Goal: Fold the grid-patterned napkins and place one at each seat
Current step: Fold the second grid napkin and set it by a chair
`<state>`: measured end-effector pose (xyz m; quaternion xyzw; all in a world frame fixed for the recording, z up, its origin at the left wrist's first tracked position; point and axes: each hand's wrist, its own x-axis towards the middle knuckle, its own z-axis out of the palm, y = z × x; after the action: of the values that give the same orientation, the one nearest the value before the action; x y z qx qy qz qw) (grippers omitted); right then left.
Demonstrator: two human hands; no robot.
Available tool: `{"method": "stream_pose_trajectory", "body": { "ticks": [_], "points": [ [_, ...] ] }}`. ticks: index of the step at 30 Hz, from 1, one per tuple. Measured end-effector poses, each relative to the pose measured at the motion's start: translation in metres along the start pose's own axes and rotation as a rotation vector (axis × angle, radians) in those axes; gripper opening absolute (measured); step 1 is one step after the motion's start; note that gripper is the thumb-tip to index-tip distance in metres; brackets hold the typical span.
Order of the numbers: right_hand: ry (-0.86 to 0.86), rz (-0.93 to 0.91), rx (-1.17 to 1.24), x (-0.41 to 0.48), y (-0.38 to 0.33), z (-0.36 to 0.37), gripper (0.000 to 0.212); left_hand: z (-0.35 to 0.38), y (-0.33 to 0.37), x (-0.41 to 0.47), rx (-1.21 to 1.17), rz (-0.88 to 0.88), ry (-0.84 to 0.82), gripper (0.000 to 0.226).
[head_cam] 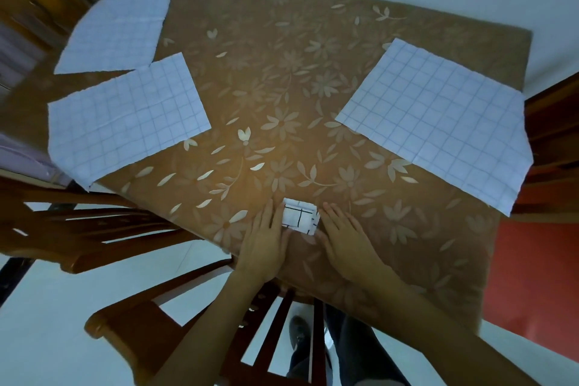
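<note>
One folded napkin (300, 215) is touched at the desk's (313, 72) near edge by the straight-fingered left grip (266, 240) and right grip (344, 238). Two left-edge napkins (125, 116) and a right-edge napkin (438, 122) are spread flat.

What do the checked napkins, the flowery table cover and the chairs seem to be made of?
Napkins: thin matte cloth, possibly paper; creased, slightly ragged edges.
Table cover: probably vinyl or oilcloth; printed flowers, faint sheen, draped over the edge.
Chairs: varnished wood; glossy reddish-brown slats.
</note>
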<state>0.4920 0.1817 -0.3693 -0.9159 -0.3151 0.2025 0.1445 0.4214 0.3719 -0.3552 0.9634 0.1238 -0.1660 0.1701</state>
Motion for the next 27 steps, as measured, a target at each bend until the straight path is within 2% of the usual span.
{"method": "stream_pose_trajectory", "body": {
  "ticks": [2,5,9,15,18,21,24,27],
  "points": [
    [0.038,0.01,0.095,-0.009,-0.003,-0.018,0.049,-0.013,0.004,-0.01,-0.048,0.024,0.047,0.058],
    [0.136,0.045,0.186,-0.028,-0.005,-0.041,0.04,-0.033,0.01,-0.027,-0.004,0.048,0.111,0.049],
    [0.127,0.122,0.17,-0.065,-0.012,-0.069,0.041,-0.05,0.017,-0.05,-0.018,0.095,0.15,0.036],
    [0.141,0.23,0.154,-0.119,-0.005,-0.084,0.048,-0.053,0.038,-0.07,-0.096,0.192,0.08,0.028],
    [0.157,0.238,0.197,-0.139,0.004,-0.098,0.043,-0.06,0.062,-0.073,-0.118,0.215,0.046,0.028],
    [0.187,0.259,0.18,-0.157,0.018,-0.116,0.046,-0.06,0.089,-0.072,-0.188,0.267,0.09,0.022],
    [0.212,0.284,0.213,-0.176,0.043,-0.123,0.046,-0.061,0.122,-0.077,-0.123,0.293,0.12,0.019],
    [0.262,0.312,0.234,-0.194,0.076,-0.127,0.034,-0.057,0.162,-0.079,-0.14,0.294,0.076,0.026]
  ]
}}
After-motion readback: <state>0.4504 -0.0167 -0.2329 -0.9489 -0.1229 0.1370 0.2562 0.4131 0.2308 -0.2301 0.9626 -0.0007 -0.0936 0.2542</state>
